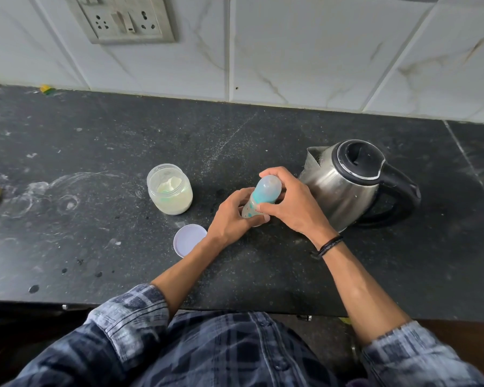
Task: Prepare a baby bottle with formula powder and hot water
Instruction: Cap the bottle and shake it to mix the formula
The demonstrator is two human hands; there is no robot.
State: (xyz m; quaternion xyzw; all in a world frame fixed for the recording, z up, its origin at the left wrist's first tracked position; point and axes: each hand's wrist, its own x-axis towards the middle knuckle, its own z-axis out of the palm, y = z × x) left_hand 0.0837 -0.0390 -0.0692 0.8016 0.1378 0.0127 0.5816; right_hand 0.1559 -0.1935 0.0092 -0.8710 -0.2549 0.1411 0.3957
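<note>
At frame centre our left hand (229, 216) grips the base of the baby bottle (263, 191), our right hand (291, 203) curled round its cap

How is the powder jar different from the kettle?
The jar is clear plastic, so its pale powder shows; the kettle is shiny metal with a black handle. The jar is open, its pale lid lying on the counter; the kettle's black lid is shut. The kettle is bigger. Both stand upright on that counter.
</note>
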